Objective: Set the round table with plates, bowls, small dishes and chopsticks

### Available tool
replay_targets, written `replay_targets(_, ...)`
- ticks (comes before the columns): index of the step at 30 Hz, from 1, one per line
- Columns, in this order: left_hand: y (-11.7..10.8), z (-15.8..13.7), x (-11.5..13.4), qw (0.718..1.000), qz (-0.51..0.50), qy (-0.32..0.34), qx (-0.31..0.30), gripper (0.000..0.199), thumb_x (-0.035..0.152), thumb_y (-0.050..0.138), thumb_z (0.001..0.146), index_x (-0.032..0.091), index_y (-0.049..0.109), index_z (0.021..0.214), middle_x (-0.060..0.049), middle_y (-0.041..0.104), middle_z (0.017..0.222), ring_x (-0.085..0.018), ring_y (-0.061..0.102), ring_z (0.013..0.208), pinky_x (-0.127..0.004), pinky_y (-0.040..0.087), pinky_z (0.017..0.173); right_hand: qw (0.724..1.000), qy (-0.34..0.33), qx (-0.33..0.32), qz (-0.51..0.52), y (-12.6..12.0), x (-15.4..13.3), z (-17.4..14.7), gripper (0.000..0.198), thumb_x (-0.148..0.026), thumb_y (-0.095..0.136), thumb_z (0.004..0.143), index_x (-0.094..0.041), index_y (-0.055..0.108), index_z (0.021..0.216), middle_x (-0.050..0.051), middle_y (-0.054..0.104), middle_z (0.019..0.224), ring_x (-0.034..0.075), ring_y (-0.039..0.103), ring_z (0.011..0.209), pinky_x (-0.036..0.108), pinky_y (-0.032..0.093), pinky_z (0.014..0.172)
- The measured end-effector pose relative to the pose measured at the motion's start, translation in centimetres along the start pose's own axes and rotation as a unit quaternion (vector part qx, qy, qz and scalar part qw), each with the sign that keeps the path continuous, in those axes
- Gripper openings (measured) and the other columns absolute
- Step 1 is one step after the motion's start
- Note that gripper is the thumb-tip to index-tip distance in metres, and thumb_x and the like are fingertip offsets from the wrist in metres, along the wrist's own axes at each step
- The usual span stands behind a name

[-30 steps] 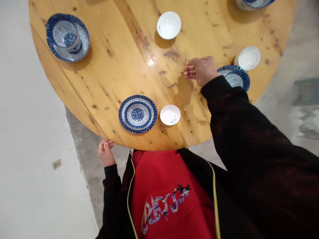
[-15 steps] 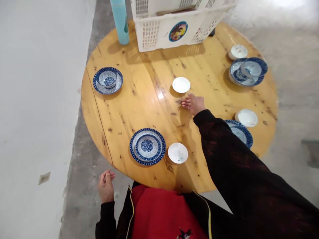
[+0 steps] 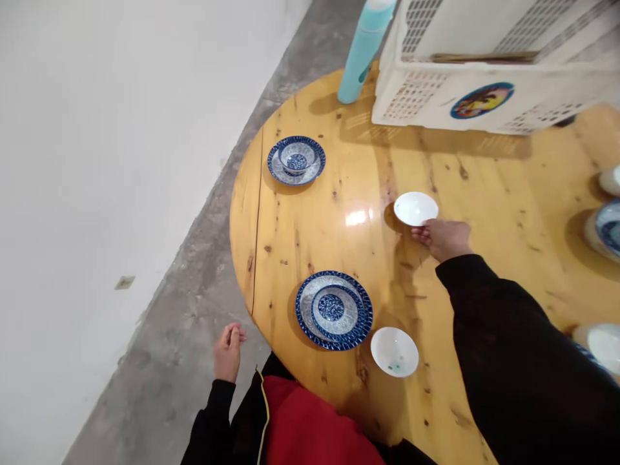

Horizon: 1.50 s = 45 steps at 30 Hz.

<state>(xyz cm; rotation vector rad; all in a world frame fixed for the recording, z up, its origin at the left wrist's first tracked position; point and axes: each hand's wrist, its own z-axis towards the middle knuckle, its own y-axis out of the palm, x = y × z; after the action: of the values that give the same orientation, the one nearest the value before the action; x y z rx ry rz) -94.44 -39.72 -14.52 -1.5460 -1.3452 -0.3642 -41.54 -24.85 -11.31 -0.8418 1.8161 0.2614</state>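
With the white crate (image 3: 436,97) as landmark, the right hand (image 3: 443,239) was pinched on the near rim of a white bowl (image 3: 414,208), in front of the crate's left part; whether the bowl was slightly raised could not be told. The left hand (image 3: 227,352), well left and in front of the crate, had its fingers curled together, nothing visible in them.

Judging by the layout, a blue bowl (image 3: 296,160) was already on the far plate (image 3: 293,180), left of the crate, and a smaller dish (image 3: 334,310) in the near plate (image 3: 306,303), well in front of it. The pinched bowl was not yet let go.

The desk (image 3: 320,232) was glossy, knotty wood with a curved edge. Left of the crate stood a blue bottle (image 3: 361,58); farther left were grey floor (image 3: 194,323) and white wall (image 3: 121,129).
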Motion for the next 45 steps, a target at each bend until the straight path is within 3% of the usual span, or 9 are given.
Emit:
replay_targets(5,0.7,0.3,0.1,1.000,-0.029,0.004,-0.009,0.049,0.069,0.064,0.077,0.020,0.070,0.086,-0.005,0.073,0.073,-0.020,0.070,0.063,-0.036,0.060,0.068,0.993,0.017,-0.109,-0.033,8.9,0.8,-3.7,0.023,-0.003,0.071,0.070,-0.019,0.059,0.060,0.006,0.060,0.048,0.016,0.059,0.042,0.021,0.052,0.038)
replay_targets(10,0.0,0.6,-0.3,0.999,-0.037,-0.004,0.008,0.051,0.069,0.063,0.077,0.019,0.069,0.087,-0.006,0.073,0.073,-0.021,0.070,0.064,-0.036,0.060,0.069,0.976,0.032,-0.210,-0.047,17.9,0.9,-7.3,0.023,0.000,0.070,0.076,-0.016,0.059,0.064,0.005,0.062,0.048,0.015,0.063,0.042,0.019,0.053,0.038)
replay_targets(15,-1.2,0.6,-1.8,0.999,-0.042,-0.026,0.021,0.051,0.070,0.064,0.077,0.020,0.069,0.089,-0.006,0.073,0.074,-0.022,0.071,0.066,-0.038,0.061,0.071,0.974,0.032,-0.220,-0.051,22.5,0.3,-8.6,0.028,0.003,0.066,0.082,-0.017,0.055,0.066,0.001,0.058,0.045,0.013,0.062,0.041,0.016,0.052,0.039)
replay_targets(34,-1.2,1.6,-1.0,0.997,-0.059,-0.043,-0.002,0.052,0.068,0.064,0.073,0.019,0.068,0.087,-0.006,0.072,0.074,-0.020,0.068,0.065,-0.035,0.059,0.069,0.970,0.056,-0.219,-0.089,22.7,-0.7,-11.5,0.027,0.007,0.058,0.086,-0.014,0.056,0.068,0.003,0.062,0.049,0.011,0.059,0.042,0.018,0.054,0.044)
replay_targets(45,-1.2,1.6,-1.4,0.997,-0.063,-0.049,-0.002,0.049,0.066,0.064,0.073,0.019,0.068,0.087,-0.005,0.072,0.073,-0.020,0.068,0.064,-0.035,0.060,0.069,0.973,0.060,-0.207,-0.083,23.0,-1.1,-11.5,0.030,0.005,0.056,0.090,-0.015,0.055,0.068,0.002,0.061,0.050,0.011,0.059,0.042,0.019,0.056,0.046)
